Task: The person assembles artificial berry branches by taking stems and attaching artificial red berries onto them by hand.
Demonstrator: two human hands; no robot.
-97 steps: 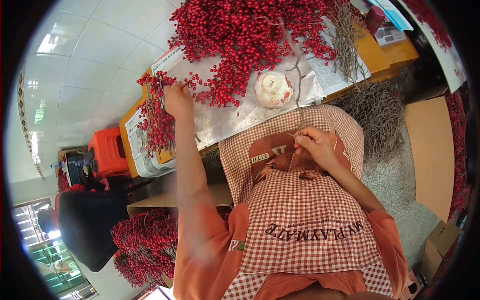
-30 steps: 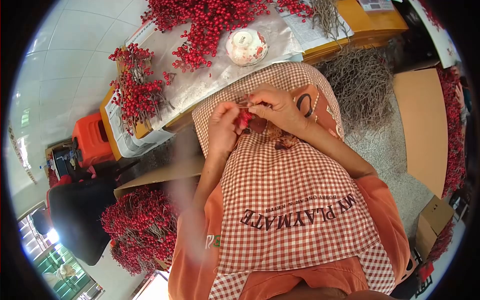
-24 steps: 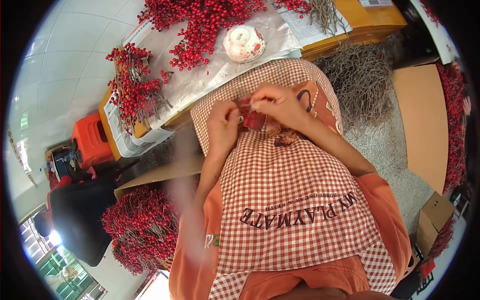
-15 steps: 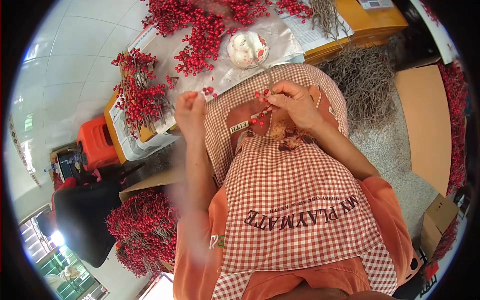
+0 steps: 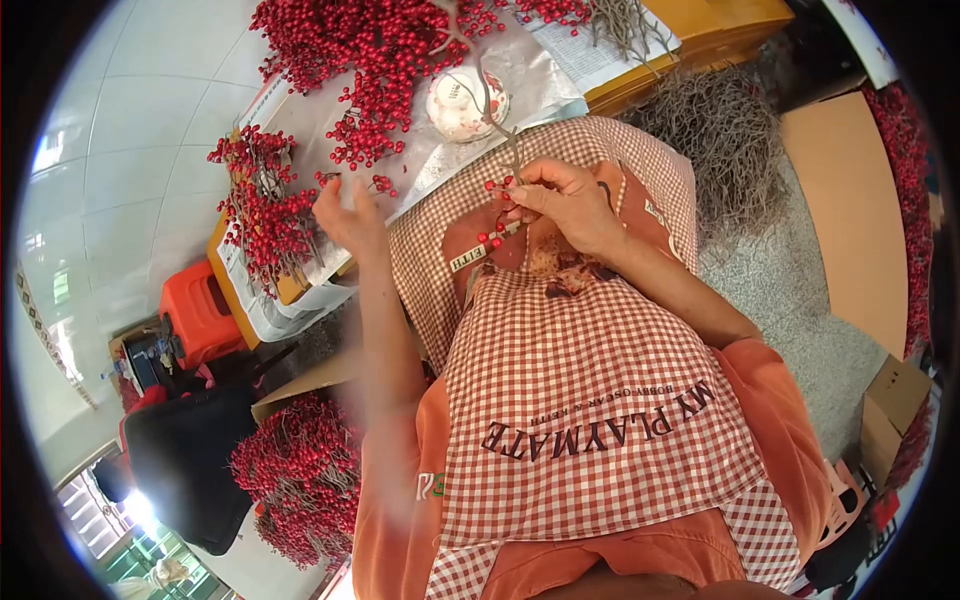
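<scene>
Twig with berries is rising lengthwise toward the bench, right hand pinching it; left hand is blurring, grip unclear.

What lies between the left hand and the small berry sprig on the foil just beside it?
Nothing visible. The left hand hovers next to the small berry sprig, with only bare foil sheet between them.

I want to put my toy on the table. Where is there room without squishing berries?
The silvery sheet is bare between the bowl and the table's near edge. The far side is crowded with the big berry pile, and the left end holds a berry bunch.
</scene>
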